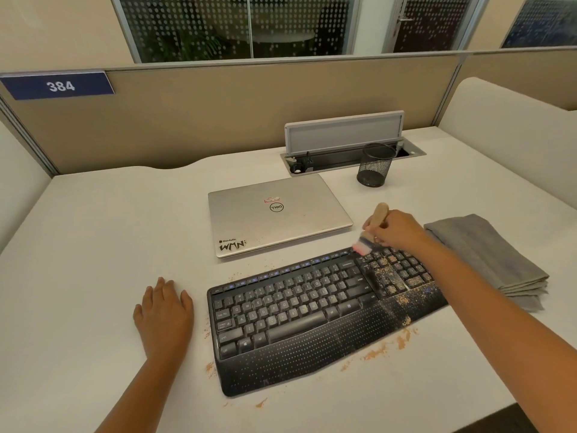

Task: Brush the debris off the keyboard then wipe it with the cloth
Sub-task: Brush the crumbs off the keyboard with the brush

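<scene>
Over the keyboard's (312,310) numpad, brush (371,232) in right hand (396,229).

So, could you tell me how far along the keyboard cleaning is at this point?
The main letter keys of the keyboard look mostly clear, with debris on the desk around it. In hand: the right hand holds the brush at the far right corner, where the number pad is speckled. Left: finishing that section, then wiping with the folded cloth. The left hand rests flat.
</scene>
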### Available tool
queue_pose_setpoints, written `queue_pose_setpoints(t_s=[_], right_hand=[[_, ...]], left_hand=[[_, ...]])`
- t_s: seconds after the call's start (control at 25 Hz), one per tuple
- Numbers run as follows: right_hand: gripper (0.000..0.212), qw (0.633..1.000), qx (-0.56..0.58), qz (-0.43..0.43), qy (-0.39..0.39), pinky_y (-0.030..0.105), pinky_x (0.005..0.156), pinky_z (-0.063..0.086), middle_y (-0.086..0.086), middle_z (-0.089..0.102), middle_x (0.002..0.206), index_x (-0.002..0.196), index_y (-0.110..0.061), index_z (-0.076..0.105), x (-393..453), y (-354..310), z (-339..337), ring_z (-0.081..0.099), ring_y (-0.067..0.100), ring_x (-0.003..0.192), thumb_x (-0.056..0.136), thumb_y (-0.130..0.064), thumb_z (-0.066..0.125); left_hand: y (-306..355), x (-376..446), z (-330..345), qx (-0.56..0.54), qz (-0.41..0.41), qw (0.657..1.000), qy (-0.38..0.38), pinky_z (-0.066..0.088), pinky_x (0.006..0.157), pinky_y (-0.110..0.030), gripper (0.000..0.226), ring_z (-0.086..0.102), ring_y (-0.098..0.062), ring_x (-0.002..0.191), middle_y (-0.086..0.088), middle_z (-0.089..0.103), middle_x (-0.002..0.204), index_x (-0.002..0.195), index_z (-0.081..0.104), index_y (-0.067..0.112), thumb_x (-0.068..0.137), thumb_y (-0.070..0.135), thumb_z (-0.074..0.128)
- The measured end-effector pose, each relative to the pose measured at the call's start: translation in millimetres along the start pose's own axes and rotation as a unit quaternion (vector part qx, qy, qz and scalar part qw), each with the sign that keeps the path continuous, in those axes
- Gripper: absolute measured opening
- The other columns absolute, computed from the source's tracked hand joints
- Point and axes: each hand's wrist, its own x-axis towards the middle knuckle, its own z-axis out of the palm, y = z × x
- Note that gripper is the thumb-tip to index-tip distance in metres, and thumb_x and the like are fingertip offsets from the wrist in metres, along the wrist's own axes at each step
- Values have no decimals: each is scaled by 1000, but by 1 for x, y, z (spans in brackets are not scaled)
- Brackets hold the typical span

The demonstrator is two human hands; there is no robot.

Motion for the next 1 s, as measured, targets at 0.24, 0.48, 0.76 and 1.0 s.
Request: queue_pose_setpoints(t_s=[0.24,0.48,0.76,1.0], right_hand=[[13,996,-48,48,63,27,67,40,11,64,104,100,-13,62,11,15,-28,53,20,81,91,-21,57],[20,985,162,14,-53,22,63,56,6,66,94,109,-14,65,15,5,-4,65,12,74,90,-20,61],[19,995,55,73,45,17,47,48,10,67,98,106,-13,67,33,61,-38,63,18,69,89,-19,60],[19,985,70,120,102,23,60,50,9,67,83,104,-9,68,37,86,-43,60,10,49,91,-19,58]], left_hand=[[1,0,-1,-9,-9,1000,2,28,103,-59,38,41,-44,128,-25,50,134,124,53,-4,91,15,52],[0,0,-1,-6,-5,1000,-5,26,106,-57,39,38,-43,130,-23,48,137,125,52,-3,92,18,48],[0,0,0,-10,-7,1000,-2,26,105,-58,39,38,-43,130,-24,47,137,126,52,-4,93,17,49],[-1,-1,0,-11,-4,1000,0,26,105,-59,39,38,-44,130,-25,47,137,126,51,-5,93,17,50]])
